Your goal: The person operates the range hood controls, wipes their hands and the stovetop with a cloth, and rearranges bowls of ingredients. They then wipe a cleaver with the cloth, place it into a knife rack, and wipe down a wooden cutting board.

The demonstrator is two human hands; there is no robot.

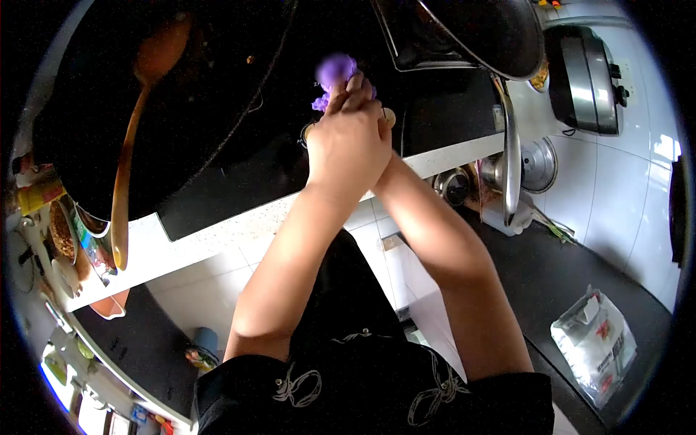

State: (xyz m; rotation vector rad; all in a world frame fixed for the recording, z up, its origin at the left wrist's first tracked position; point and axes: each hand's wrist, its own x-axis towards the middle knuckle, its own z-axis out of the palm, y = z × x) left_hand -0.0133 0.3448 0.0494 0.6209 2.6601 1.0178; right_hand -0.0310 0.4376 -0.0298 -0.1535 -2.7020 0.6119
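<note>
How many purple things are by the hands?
1: the purple bundle at the left hand, with the black cooktop behind it. Fingers cover part, so more could be hidden.

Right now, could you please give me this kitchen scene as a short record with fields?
left hand: on top, overlapping the other
right hand: mostly hidden beneath the left
at the fingers: purple item, blurred, material unclear
beneath the hands: black stovetop
left side: long-handled spoon over a dark wok
right side: dark pan
right counter: white packet
</note>
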